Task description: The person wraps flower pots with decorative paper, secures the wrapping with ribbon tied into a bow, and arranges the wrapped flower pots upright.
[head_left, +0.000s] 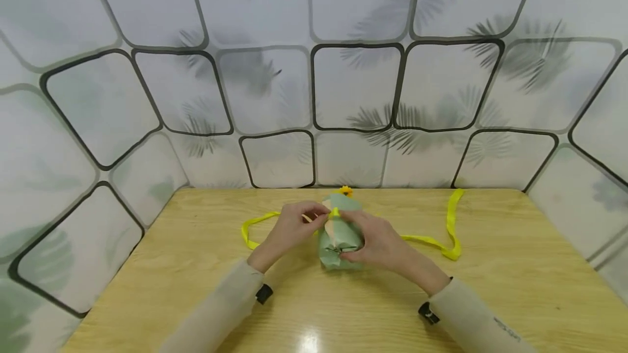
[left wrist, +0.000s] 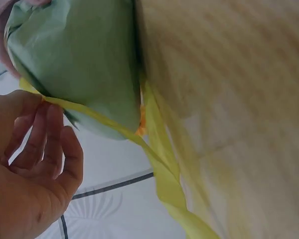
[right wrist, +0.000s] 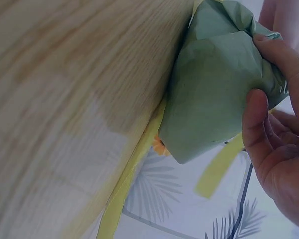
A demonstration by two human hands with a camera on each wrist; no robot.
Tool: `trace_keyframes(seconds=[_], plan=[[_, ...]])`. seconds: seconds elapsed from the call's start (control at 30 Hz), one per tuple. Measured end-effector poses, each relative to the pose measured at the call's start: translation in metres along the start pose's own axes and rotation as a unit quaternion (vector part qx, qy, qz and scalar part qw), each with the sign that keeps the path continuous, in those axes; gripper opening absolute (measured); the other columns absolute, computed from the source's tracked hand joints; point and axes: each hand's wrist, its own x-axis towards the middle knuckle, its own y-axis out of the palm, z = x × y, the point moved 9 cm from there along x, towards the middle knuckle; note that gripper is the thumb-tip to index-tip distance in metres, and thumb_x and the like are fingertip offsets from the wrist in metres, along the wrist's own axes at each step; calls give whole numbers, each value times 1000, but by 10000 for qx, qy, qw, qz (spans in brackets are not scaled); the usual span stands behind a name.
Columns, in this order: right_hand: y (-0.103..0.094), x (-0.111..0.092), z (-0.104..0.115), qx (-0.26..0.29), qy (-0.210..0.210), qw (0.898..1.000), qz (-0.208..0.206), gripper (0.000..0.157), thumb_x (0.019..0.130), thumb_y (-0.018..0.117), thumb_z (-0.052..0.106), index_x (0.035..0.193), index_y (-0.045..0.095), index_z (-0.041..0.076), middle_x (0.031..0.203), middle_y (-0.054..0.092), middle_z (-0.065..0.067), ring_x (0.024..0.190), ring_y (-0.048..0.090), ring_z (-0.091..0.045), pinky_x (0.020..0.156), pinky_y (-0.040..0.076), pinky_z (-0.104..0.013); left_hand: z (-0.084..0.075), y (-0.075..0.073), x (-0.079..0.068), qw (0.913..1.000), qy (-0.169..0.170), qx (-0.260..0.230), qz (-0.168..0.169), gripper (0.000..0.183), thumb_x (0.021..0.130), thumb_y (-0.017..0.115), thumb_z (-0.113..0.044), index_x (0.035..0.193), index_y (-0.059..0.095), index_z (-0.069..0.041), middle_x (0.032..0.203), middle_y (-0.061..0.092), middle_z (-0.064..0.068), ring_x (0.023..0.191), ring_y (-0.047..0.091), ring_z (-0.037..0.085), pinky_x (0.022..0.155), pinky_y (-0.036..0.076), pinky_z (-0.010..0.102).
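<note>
A bundle wrapped in pale green paper [head_left: 340,239] lies on the table, its near end folded and crumpled. A yellow ribbon [head_left: 422,239] passes around it, with one length out to each side. At the bundle's left, my left hand [head_left: 290,226] pinches the ribbon [left wrist: 99,117] between thumb and fingertips, drawing it along the green paper [left wrist: 94,55]. My right hand [head_left: 381,239] grips the bundle from the right, its thumb [right wrist: 281,52] on the folded end. A yellow-orange flower [head_left: 345,191] pokes out at the far end.
The wooden table [head_left: 196,287] backs onto a pale wall covering [head_left: 275,159] with dark outlines and leaf prints. The ribbon's right tail bends toward the back edge of the table, while its left part curves in a loop. Black straps circle both wrists.
</note>
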Motion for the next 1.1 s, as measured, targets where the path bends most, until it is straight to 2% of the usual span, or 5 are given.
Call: trace_keyframes(seconds=[0.13,0.23,0.4,0.53,1.1], plan=[[0,-2,0,-181,-165,9997,-36,73,72,95,30,133,65,4,110,67,-5,91,67,-18,77,58,-32,-9,1,-5,9993,304,222,-86,11,98,71,-20,105,77,-15,101,77,-1,92,70,17,75,57,28],[0,-4,3,-218,-361,9990,-110,72,72,95,30,131,65,3,108,67,-5,88,67,-16,75,58,-30,-27,-4,-14,9913,1164,555,-258,4,95,74,-17,100,75,-16,97,74,-4,93,66,19,79,55,34],[0,-5,5,-204,-488,9985,-165,71,71,96,30,130,66,3,107,67,-5,85,64,-14,71,55,-26,-53,10,-30,9649,2449,695,641,17,90,79,-16,106,72,-14,107,68,-2,101,62,15,86,56,28],[-1,-4,4,-230,-448,9986,-130,71,71,96,31,130,65,4,108,66,-4,85,64,-14,71,54,-24,-57,20,-35,9539,2581,1123,1040,33,86,85,-21,114,70,-13,119,63,1,113,59,15,95,53,26],[-2,-13,-13,1221,-176,9886,869,70,80,87,8,143,56,0,133,60,-17,71,59,3,63,55,-19,-72,32,-51,8861,3707,2767,304,61,82,86,-29,134,56,-24,102,66,-3,83,59,6,71,50,14]])
